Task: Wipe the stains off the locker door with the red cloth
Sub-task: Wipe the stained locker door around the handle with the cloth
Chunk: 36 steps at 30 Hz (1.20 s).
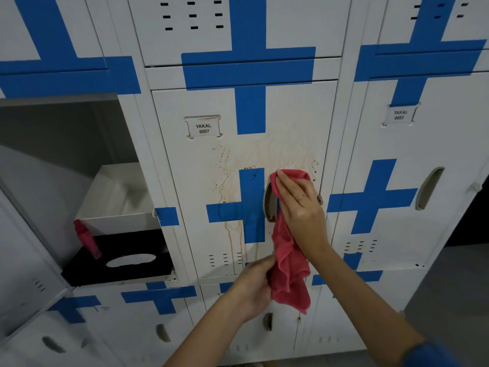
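both hands [299, 205] hold red cloth [289, 260] beside open locker [79, 160].

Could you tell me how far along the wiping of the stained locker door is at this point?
Early stage. Done: the red cloth is up at the locker door. In hand: the right hand presses its top by the handle recess; the left hand holds the hanging part. Left: brown stains and drip runs still cover the door.
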Each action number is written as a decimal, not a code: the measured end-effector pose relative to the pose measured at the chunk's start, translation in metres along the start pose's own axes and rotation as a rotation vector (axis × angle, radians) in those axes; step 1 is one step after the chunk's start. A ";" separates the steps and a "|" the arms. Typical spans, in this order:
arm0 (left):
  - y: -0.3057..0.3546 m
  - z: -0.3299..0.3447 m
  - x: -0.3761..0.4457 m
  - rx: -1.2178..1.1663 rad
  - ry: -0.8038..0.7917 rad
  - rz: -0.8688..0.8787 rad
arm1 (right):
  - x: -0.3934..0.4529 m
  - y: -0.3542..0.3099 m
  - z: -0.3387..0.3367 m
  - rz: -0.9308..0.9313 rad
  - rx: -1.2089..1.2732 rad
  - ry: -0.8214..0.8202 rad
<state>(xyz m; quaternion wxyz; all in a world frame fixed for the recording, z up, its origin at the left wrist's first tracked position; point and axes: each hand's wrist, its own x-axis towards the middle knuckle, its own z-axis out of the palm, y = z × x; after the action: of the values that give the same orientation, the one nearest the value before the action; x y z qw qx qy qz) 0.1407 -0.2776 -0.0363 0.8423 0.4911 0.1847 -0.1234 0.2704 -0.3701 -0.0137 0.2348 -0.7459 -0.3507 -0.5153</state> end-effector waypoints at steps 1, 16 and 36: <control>-0.003 -0.002 0.001 -0.004 -0.015 -0.013 | -0.004 0.001 0.001 -0.019 -0.051 0.006; -0.029 -0.027 -0.002 0.035 0.134 -0.003 | -0.066 -0.021 -0.005 0.252 -0.345 -0.410; -0.025 -0.039 0.001 0.176 0.147 0.115 | -0.033 -0.022 -0.016 0.257 -0.293 -0.476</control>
<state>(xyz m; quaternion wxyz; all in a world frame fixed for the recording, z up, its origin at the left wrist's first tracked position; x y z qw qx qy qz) 0.1246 -0.2561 -0.0736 0.7858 0.5808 0.2057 -0.0542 0.2365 -0.3769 -0.0388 0.0991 -0.9099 -0.2206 -0.3371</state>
